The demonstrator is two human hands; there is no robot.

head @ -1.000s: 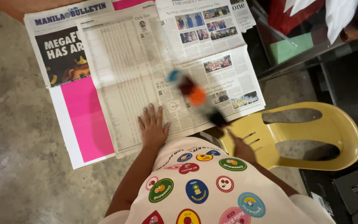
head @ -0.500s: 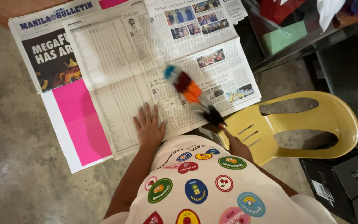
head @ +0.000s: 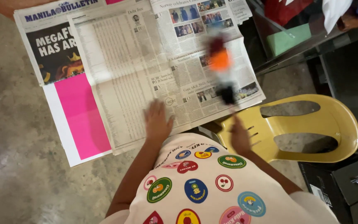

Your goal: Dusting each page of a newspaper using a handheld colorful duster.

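A person is seen from above, looking down over a pale shirt point(head: 212, 186) covered in round, colourful patches; the left hand point(head: 157, 121) lies flat, palm down and fingers spread, on the near edge of spread newspaper sheets point(head: 146, 70), gripping nothing; the right hand point(head: 239, 135) is raised just past the paper's near right corner, above the front of a yellow plastic chair point(head: 311, 128); it appears closed around the lower end of a blurred, stick-like object point(head: 221, 68), though motion blur makes the exact grip impossible to tell. That object stretches away from the hand over the right side of the newspaper; it shows a dark lower part, an orange middle and a dark red top; its kind cannot be made out. The newspaper lies open on a grey concrete floor point(head: 17, 137), several sheets overlapping; a sheet with a bright pink panel point(head: 81, 116) sticks out at the left, beside a dark printed advertisement. The chair stands to the right of the paper, its seat touching or just overlapping the paper's corner. Behind it, at the upper right, sits a dark shelf or table frame point(head: 295, 54) holding a green flat item point(head: 289, 39); dark boxes point(head: 344, 186) lie at the lower right.
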